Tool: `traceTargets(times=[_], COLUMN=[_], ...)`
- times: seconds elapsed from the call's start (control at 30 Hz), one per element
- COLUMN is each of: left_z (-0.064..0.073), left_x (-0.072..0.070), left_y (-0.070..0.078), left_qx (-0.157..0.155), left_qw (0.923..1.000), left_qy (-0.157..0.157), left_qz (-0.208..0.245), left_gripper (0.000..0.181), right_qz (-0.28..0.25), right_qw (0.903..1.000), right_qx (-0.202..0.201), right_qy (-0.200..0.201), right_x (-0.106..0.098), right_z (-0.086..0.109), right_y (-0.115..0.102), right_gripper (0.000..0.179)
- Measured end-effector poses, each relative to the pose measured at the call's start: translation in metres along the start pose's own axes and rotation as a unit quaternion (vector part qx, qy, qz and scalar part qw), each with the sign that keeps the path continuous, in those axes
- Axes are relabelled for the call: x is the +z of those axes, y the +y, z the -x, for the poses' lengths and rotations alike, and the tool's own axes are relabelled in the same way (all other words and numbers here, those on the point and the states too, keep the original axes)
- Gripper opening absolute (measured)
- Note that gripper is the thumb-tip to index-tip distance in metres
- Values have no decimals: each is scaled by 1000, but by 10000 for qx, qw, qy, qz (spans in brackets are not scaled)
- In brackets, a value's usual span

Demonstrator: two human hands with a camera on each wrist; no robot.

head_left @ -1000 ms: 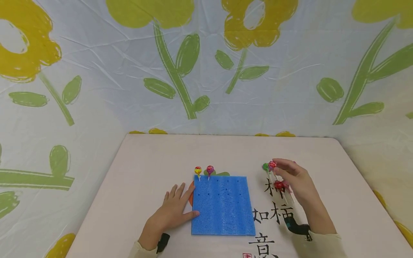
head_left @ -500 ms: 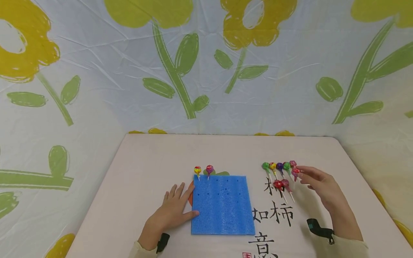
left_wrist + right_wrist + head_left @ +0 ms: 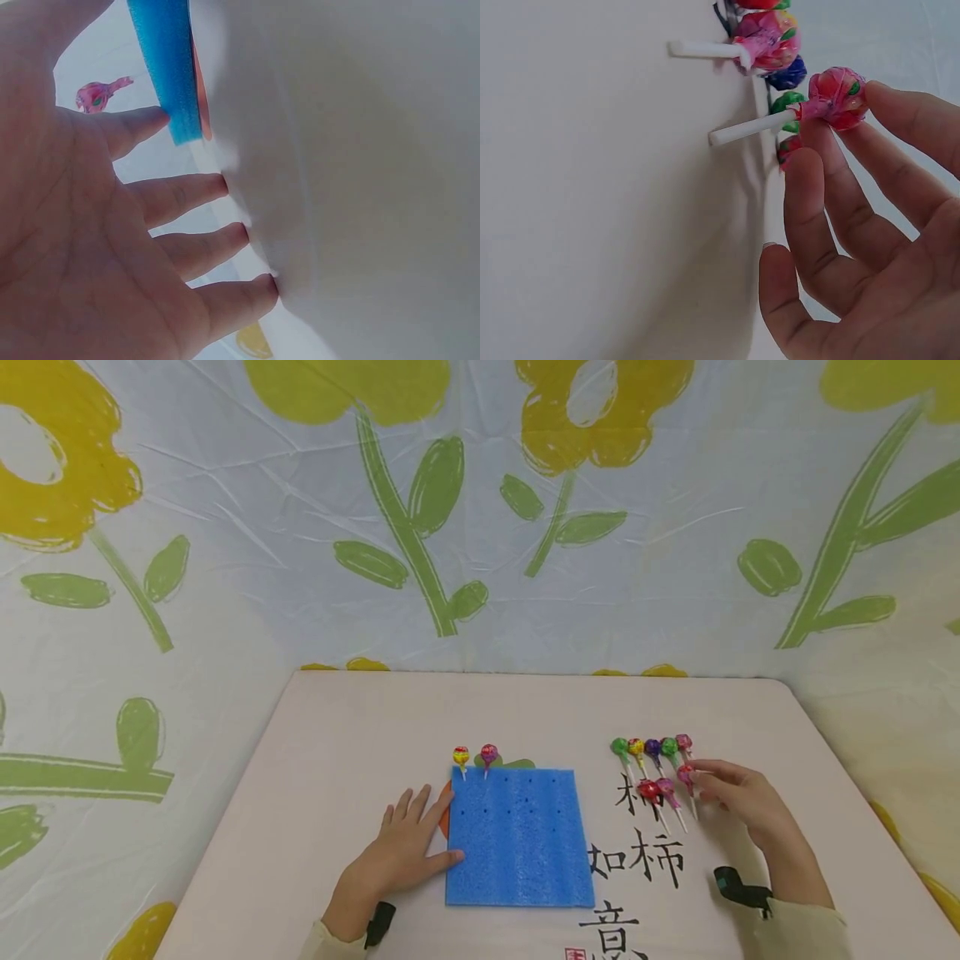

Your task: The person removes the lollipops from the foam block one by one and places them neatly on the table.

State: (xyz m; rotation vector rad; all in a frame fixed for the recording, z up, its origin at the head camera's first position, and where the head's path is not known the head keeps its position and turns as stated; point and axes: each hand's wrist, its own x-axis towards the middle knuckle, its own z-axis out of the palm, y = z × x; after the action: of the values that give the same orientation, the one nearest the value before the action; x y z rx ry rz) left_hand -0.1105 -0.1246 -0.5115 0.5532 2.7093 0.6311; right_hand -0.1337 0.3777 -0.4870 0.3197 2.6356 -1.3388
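My right hand point(image 3: 738, 793) pinches a pink lollipop point(image 3: 685, 774) by its wrapped head. In the right wrist view, that pink lollipop point(image 3: 838, 97) has its white stick pointing left, close over the table. Beside it lie a red lollipop point(image 3: 648, 790) and a second pink one point(image 3: 665, 787). Behind these is a row of several lollipops, one of them dark purple point(image 3: 653, 747). My left hand point(image 3: 408, 847) lies spread at the left edge of a blue foam board point(image 3: 517, 852), its thumb and index fingertip touching that edge.
A yellow lollipop point(image 3: 461, 755) and a pink-purple one point(image 3: 489, 752) stand by their sticks at the board's far left. Small dark holes dot the board. The pale tabletop point(image 3: 360, 718) bears black written characters point(image 3: 656, 858), and a flowered cloth point(image 3: 300, 527) hangs behind.
My right hand has moved right from over the row's left end, carrying the pink lollipop, then lowered it beside the front ones. The left hand and board have stayed put.
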Motion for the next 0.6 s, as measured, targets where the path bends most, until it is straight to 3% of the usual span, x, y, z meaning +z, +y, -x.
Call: traceTargets(times=[0.23, 0.6], left_z=[0, 1], left_x=[0, -1], left_y=[0, 2], left_qx=[5, -23], left_qw=[10000, 10000], left_qy=[-3, 7], left_qz=[-16, 6], left_gripper=[88, 88], right_qz=[97, 470], right_qw=[9999, 9986], right_qx=[14, 226], right_qy=[-127, 70], right_x=[4, 15], right_z=[-2, -3], right_y=[3, 3], right_gripper=[54, 53])
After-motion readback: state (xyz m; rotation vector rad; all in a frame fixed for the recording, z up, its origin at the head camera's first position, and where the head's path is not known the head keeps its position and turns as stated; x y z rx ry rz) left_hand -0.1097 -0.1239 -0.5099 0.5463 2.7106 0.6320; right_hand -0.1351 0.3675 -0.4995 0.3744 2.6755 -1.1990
